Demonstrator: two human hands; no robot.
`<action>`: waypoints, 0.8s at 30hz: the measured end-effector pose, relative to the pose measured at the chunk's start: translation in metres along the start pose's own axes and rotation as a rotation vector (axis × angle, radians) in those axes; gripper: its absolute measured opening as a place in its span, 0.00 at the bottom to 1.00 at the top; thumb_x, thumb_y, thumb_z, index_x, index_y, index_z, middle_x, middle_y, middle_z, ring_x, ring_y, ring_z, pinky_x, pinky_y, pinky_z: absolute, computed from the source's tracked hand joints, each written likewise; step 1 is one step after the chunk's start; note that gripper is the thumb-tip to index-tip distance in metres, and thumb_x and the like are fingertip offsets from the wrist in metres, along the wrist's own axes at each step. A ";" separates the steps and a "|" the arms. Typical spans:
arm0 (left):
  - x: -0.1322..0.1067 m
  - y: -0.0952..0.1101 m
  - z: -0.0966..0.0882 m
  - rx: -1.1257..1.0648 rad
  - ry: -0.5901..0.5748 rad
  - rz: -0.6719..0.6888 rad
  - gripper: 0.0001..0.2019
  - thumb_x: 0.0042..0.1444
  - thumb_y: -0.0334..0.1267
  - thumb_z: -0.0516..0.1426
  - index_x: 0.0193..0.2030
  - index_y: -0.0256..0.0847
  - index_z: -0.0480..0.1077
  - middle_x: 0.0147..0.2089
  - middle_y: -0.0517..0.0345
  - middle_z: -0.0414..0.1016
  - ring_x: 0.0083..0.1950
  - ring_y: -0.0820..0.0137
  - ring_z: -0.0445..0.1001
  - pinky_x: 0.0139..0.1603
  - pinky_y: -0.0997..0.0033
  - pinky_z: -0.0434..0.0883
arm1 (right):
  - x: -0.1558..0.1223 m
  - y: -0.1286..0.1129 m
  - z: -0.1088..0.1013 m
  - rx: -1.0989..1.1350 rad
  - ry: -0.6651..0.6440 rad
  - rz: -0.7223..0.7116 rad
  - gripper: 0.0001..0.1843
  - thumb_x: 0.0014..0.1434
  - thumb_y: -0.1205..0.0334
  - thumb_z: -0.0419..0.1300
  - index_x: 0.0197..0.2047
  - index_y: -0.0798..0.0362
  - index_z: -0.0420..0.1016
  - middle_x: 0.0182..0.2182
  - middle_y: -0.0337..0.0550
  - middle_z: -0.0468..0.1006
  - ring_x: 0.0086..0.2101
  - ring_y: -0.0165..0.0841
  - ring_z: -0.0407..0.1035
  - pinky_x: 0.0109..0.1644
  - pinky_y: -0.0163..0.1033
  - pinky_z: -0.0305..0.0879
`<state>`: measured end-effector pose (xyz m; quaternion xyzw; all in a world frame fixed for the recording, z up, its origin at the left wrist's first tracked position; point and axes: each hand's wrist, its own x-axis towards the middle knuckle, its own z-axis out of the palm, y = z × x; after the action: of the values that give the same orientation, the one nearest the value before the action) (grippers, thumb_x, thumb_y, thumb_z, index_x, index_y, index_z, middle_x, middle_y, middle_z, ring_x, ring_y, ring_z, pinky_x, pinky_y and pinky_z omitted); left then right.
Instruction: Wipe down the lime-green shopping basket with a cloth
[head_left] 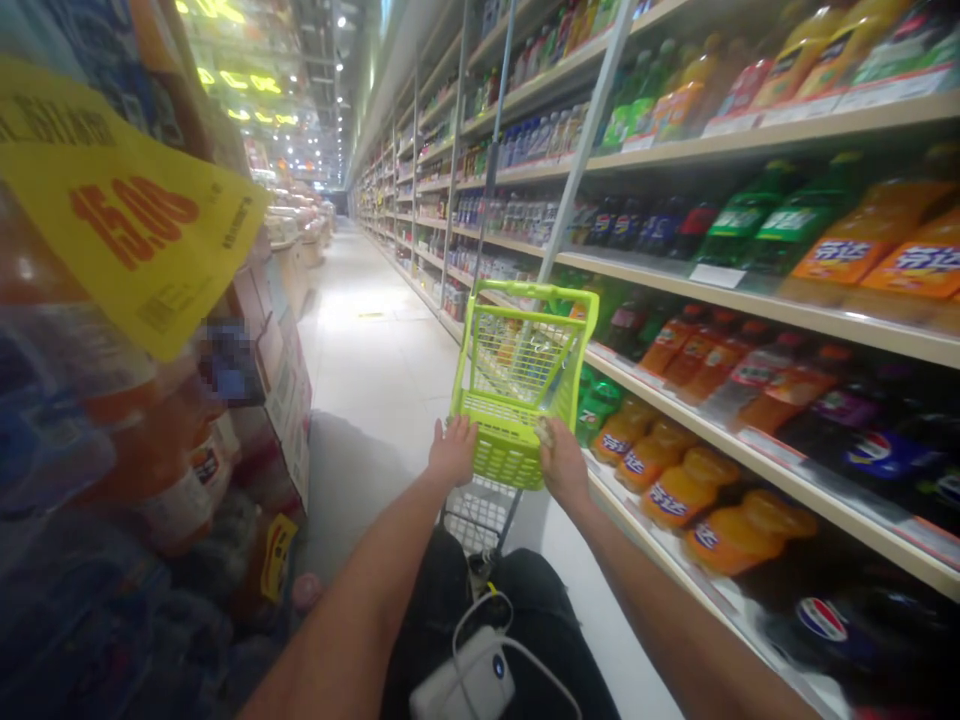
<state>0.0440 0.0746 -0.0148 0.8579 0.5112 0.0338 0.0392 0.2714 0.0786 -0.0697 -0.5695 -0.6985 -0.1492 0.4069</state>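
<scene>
A small lime-green shopping cart (517, 425) with a mesh basket and a metal lower frame stands ahead of my knees, tilted in view. My left hand (452, 452) holds the left side of its near basket edge, fingertips on the green plastic. At the right side of the same edge, my right hand (562, 462) is closed around the plastic, its thumb on top. A white power bank (469, 680) with a white cable lies on my lap, touched by neither hand.
Shelves (750, 310) of bottled drinks line the right side, close to my right arm. Orange soda bottles (675, 490) fill the low shelf. At left hangs a yellow price sign (142, 210) over stacked bottles. A pale floor aisle (360, 290) runs ahead.
</scene>
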 end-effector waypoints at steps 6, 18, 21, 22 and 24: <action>0.012 -0.005 0.009 -0.027 0.014 -0.012 0.38 0.46 0.32 0.50 0.66 0.34 0.40 0.70 0.46 0.35 0.69 0.59 0.34 0.64 0.44 0.33 | 0.011 0.005 -0.001 -0.022 -0.169 -0.083 0.24 0.51 0.68 0.48 0.53 0.57 0.65 0.47 0.52 0.73 0.45 0.39 0.67 0.51 0.47 0.64; -0.074 -0.176 -0.101 -0.323 0.934 -1.001 0.32 0.50 0.37 0.52 0.62 0.34 0.48 0.67 0.45 0.47 0.67 0.60 0.48 0.64 0.59 0.51 | 0.002 0.011 0.017 -0.075 -0.060 -0.159 0.25 0.49 0.71 0.47 0.52 0.58 0.66 0.47 0.52 0.73 0.47 0.41 0.66 0.49 0.47 0.63; -0.093 -0.202 -0.124 -0.362 0.992 -1.142 0.30 0.49 0.38 0.53 0.60 0.32 0.52 0.67 0.39 0.47 0.66 0.51 0.47 0.61 0.47 0.52 | 0.000 0.014 0.018 -0.073 -0.065 -0.162 0.26 0.48 0.72 0.47 0.52 0.56 0.66 0.47 0.51 0.73 0.48 0.40 0.65 0.50 0.47 0.62; -0.096 -0.207 -0.127 -0.357 0.993 -1.162 0.30 0.50 0.38 0.52 0.60 0.32 0.53 0.67 0.38 0.46 0.66 0.49 0.47 0.61 0.44 0.52 | 0.000 0.015 0.019 -0.073 -0.060 -0.161 0.27 0.47 0.73 0.47 0.52 0.56 0.66 0.47 0.51 0.73 0.48 0.40 0.65 0.50 0.48 0.62; -0.097 -0.212 -0.129 -0.290 0.962 -1.156 0.28 0.50 0.37 0.52 0.59 0.32 0.54 0.66 0.36 0.46 0.66 0.48 0.46 0.60 0.42 0.52 | -0.001 0.016 0.020 -0.074 -0.042 -0.160 0.27 0.46 0.73 0.46 0.50 0.56 0.67 0.46 0.51 0.73 0.47 0.40 0.66 0.50 0.48 0.63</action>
<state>-0.2003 0.0946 0.0899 0.3310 0.8300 0.4443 -0.0642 0.2782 0.0968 -0.0873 -0.5295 -0.7441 -0.1949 0.3578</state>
